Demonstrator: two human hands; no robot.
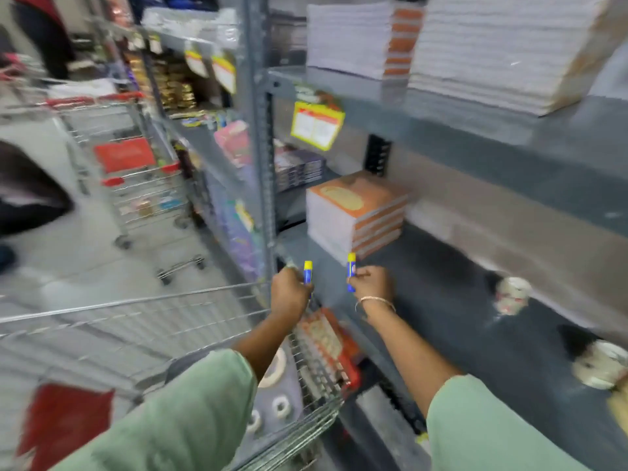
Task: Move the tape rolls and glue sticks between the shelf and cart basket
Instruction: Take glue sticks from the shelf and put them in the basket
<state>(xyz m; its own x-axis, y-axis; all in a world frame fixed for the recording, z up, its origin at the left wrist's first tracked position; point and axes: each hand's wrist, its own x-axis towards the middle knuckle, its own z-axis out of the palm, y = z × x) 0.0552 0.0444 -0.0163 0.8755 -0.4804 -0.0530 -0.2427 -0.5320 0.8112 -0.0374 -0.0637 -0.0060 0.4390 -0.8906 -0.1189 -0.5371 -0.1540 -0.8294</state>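
Whole view is motion-blurred, so fine detail is hard to read. Grey metal shelf [458,300] runs along the right; its upright post [261,137] stands just ahead of the hands. On the shelf, an orange-covered notebook stack [356,215] sits right behind the hands, closest to the right one. Upper level carries tall white paper stacks [475,45], w/ a yellow price tag [317,125] hanging off its edge.

Left hand [289,294] is closed round a blue glue stick w/ yellow cap [308,271], held upright over the far corner of the cart basket [316,379]. Right hand [372,287] pinches a second glue stick [351,271], also upright, over the shelf front edge; bracelet on that wrist. The two sticks are near each other but apart.

Two tape rolls [513,295] lie on the shelf to the right, well apart from the hands; the nearer one [601,368] is partly cut by the frame edge. Inside the basket approx 3 whitish rolls [280,407] show, partly hidden by the left forearm in a green sleeve [190,416]. Orange packs [326,338] sit on the lower shelf level beside the basket wire; can't tell what they are. A second cart [136,185] w/ red trim stands further down the aisle, contents unreadable. Another person [30,195] at far left is cut off & blurred.
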